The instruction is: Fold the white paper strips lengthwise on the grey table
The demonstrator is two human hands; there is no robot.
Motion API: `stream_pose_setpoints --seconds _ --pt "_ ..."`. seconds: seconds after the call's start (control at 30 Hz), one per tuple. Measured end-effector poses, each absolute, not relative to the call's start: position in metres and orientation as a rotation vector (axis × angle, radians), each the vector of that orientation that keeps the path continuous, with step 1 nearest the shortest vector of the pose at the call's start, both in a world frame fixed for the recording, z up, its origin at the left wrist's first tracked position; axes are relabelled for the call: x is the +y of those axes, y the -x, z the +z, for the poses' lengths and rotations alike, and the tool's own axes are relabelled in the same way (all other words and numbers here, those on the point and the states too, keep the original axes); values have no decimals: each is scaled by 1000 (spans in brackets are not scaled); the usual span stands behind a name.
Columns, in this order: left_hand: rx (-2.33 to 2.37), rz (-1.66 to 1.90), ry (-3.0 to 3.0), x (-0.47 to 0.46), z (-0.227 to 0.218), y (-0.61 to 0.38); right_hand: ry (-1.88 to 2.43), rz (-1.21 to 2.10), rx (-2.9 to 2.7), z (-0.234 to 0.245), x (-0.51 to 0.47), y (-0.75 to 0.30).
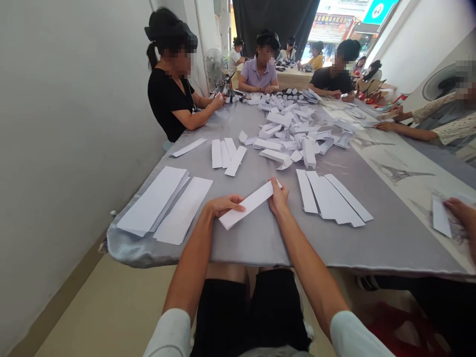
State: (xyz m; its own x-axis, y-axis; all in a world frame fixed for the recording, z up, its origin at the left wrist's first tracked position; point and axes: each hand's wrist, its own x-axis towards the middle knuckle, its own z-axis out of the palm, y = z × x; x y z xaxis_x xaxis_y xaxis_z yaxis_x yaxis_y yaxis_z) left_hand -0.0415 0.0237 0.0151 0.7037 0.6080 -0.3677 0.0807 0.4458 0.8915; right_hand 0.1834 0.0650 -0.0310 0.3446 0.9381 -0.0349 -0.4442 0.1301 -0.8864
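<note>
A long white paper strip lies slantwise in front of me on the grey table cover. My left hand grips its lower left part, with the fingers resting on top. My right hand pinches the strip's upper right end. To the left, flat white paper strips lie in a loose stack. More folded strips fan out to the right of my right hand.
A heap of folded white paper pieces fills the table's middle, with a few strips before it. Co-workers sit around the table, and one co-worker's hand holds paper at the right. A wall runs along the left.
</note>
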Motion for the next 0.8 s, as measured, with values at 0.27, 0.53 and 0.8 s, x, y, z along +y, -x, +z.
stream_pose_setpoints --seconds 0.27,0.53,0.8 --pt "819 496 -1068 26 14 47 978 1061 -549 -31 67 -186" --pt "866 669 -1020 29 7 42 851 1128 -419 -23 61 -190" --pt "800 681 -967 31 4 41 892 1125 -639 -25 56 -187"
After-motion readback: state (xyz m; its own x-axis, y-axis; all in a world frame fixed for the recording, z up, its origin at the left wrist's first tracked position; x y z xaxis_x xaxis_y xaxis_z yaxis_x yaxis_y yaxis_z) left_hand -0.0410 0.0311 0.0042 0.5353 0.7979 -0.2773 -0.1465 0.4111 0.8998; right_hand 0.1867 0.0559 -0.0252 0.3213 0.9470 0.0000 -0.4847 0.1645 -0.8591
